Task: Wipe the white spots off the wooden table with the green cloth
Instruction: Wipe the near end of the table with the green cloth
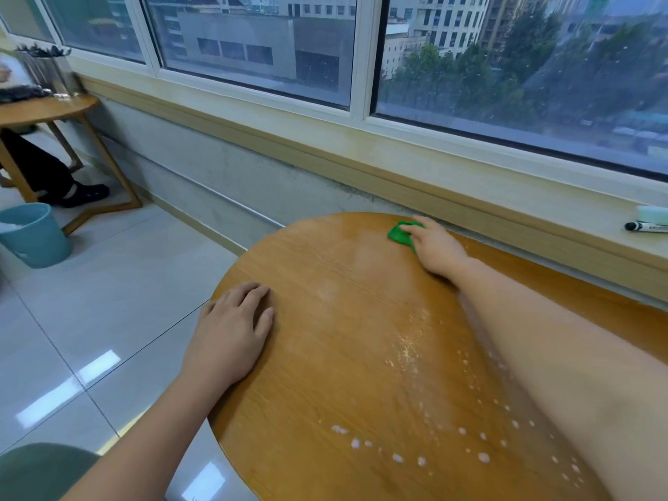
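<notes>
The round wooden table (pixel 325 356) fills the lower middle of the head view. White spots (pixel 415 453) are scattered over its near right part, with wet smears (pixel 408 345) in the middle. My right hand (pixel 435 247) reaches to the far edge and presses down on the small green cloth (pixel 399 233), which shows mostly to the left of my fingers. My left hand (pixel 231 330) lies flat on the table's left edge, fingers apart, holding nothing.
A window sill (pixel 542 211) runs along the far side of the table, with a black marker (pixel 647 227) on it at the right. A blue bin (pixel 34 235) and a second wooden table (pixel 47 110) stand at the left, with a person's leg under it.
</notes>
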The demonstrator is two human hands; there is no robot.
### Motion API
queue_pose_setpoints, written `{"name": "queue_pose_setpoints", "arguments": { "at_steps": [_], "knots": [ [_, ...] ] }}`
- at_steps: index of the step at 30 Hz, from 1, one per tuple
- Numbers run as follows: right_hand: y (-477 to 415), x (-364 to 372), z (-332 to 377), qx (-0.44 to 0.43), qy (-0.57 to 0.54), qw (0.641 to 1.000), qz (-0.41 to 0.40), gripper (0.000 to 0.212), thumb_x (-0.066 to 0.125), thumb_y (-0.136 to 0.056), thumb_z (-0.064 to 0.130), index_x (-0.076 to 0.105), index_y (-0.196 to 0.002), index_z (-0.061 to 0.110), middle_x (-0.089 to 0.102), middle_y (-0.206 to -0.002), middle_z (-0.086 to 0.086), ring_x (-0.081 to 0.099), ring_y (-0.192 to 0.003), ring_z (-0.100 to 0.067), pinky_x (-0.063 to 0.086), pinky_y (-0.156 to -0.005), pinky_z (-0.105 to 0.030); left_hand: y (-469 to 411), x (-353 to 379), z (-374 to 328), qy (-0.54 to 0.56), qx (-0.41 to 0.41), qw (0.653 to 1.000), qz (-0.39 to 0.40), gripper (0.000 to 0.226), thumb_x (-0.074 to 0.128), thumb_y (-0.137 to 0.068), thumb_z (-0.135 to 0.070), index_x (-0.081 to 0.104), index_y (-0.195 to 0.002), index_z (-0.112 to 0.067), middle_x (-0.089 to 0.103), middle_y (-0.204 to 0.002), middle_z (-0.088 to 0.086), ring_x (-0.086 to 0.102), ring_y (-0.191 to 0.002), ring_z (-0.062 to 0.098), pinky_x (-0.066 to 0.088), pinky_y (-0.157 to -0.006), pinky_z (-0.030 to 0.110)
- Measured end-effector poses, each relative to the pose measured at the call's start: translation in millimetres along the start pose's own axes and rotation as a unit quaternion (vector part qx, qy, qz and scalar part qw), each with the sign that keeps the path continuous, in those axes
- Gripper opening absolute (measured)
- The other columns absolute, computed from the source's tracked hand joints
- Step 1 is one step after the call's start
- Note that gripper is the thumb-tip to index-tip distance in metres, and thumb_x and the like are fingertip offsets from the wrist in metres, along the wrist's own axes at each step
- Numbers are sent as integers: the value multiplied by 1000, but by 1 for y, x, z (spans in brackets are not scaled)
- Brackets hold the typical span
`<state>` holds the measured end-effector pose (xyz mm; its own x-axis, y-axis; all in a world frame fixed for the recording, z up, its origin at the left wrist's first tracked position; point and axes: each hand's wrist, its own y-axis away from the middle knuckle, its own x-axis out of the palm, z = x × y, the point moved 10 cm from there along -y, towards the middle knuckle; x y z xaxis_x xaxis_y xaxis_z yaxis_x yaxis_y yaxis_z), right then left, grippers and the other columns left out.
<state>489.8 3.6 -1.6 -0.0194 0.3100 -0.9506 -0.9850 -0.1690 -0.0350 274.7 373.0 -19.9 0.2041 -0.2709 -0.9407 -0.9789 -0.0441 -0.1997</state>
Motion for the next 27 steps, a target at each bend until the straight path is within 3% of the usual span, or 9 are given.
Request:
{"name": "queue_pose_setpoints", "arguments": {
  "at_steps": [3,6,15,20,23,27],
  "knots": [
    [11,-14,-47,56,-8,998,-29,45,36,-115,34,50,-158,38,26,-176,3,28,-160,-30,35,-123,-51,1,-1,-3,-4,4,1000,0,55,31,-108,-56,48,-155,-33,46,-160,-10,43,-145,16,32,-120,48],
    [30,-14,-39,58,-5,998,-29,45,38,-116,32,50,-159,35,28,-176,2,27,-160,-29,32,-122,-49,2,-2,-5,-6,8,1000,1,55,31,-108,-55,48,-155,-33,46,-160,-8,44,-145,18,34,-119,48],
    [181,39,131,-160,-36,984,67,48,46,-112,32,44,-158,45,19,-176,16,15,-164,-19,25,-129,-58,2,-3,-11,0,6,1000,26,53,34,-108,-50,51,-154,-30,48,-161,-4,47,-144,23,36,-118,49],
    [292,64,209,-312,-61,944,92,46,46,-113,29,49,-158,38,22,-177,13,9,-165,-15,20,-131,-47,11,-2,-35,6,35,999,37,48,44,-107,-46,53,-151,-29,49,-159,-4,48,-143,23,39,-114,48],
    [346,68,231,-392,-62,914,83,44,48,-113,25,54,-157,30,29,-176,6,12,-164,-17,8,-128,-28,19,1,-53,14,55,998,40,47,46,-106,-45,53,-151,-29,49,-159,-6,48,-142,21,40,-112,47],
    [356,59,216,-406,-76,907,78,41,51,-113,21,60,-153,26,35,-173,1,21,-163,-19,7,-127,-20,26,6,-66,27,64,997,44,51,44,-106,-48,51,-153,-29,48,-160,-6,46,-144,20,39,-115,49]
  ]
}}
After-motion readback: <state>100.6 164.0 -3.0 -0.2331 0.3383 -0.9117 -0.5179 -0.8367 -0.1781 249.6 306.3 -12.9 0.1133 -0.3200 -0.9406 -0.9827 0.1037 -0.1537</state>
